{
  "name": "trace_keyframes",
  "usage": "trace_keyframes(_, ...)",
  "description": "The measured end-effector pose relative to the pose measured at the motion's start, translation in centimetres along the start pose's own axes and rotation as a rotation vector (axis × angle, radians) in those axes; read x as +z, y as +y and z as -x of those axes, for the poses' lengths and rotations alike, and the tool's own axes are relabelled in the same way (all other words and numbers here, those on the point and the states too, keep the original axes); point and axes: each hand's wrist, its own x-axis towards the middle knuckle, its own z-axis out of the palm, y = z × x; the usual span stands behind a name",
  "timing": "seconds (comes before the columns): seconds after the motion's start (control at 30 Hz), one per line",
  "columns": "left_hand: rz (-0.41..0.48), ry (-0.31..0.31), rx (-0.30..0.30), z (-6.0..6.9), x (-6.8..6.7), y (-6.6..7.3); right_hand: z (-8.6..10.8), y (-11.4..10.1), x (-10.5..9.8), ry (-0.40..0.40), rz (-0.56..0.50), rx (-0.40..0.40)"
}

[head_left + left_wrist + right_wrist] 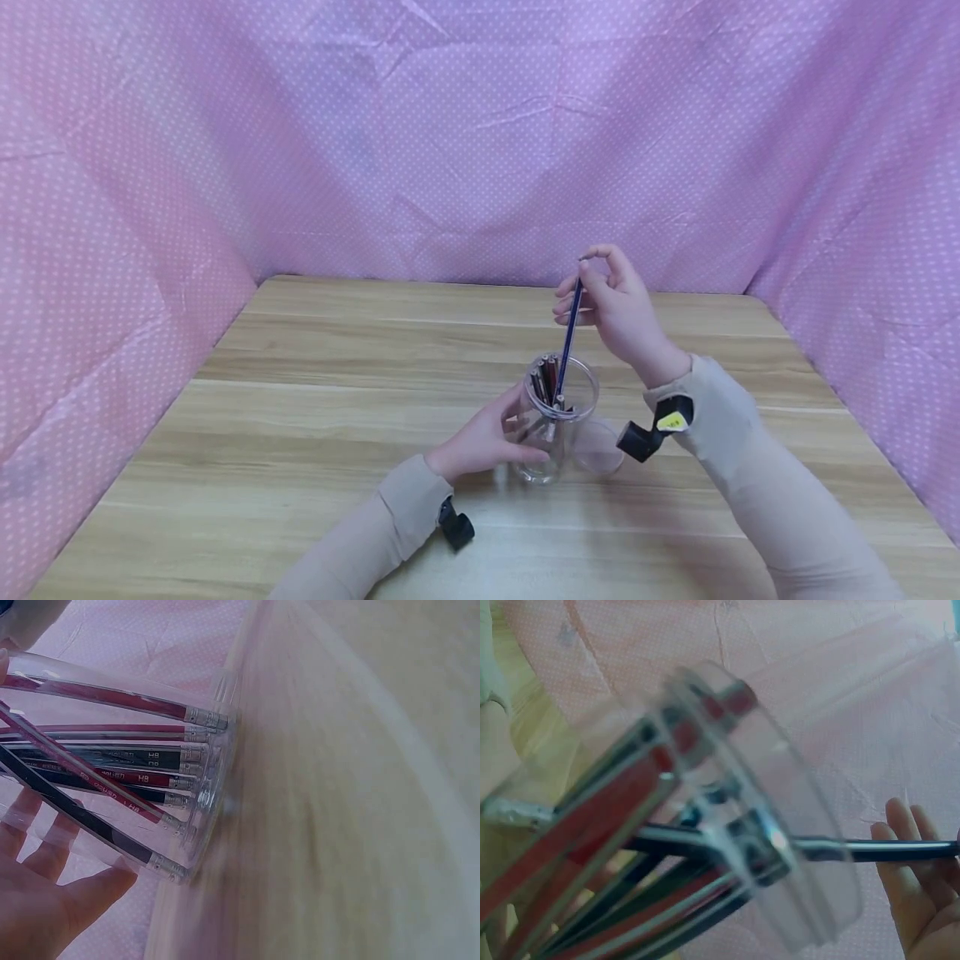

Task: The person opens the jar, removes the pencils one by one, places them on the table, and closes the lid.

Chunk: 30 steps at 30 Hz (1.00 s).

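A clear cylindrical jar stands on the table, slightly tilted, with several red and dark pencils inside. My left hand holds it from the left, thumb on the near side and other fingers partly hidden behind. Above the open rim, my right hand pinches the upper end of a dark blue pencil between thumb and index finger. That pencil's lower part is inside the jar, its metal-capped end down; the remaining right fingers are spread apart.
A clear round lid lies on the wooden table just right of the jar. Pink dotted cloth hangs behind the table and along both sides. Black cameras are strapped to both wrists.
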Motion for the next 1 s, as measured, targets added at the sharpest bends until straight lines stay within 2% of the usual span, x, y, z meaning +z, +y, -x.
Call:
trace_keyframes(0.23,0.014,0.000,-0.034,0.0,0.0,0.0,-1.6,-0.5,0.1,-0.014,0.068,0.123)
trace_keyframes(0.33,0.011,-0.005,-0.033,0.0,0.0,0.0,-2.1,-0.2,0.0,-0.015,0.082,0.152)
trace_keyframes(0.73,0.009,-0.002,-0.037,0.0,0.0,0.0,-3.5,1.5,-0.8,0.012,0.215,0.160)
trace_keyframes(1.0,0.012,0.001,-0.038,0.0,0.0,0.0,-4.4,1.7,-0.9,0.031,0.254,0.173)
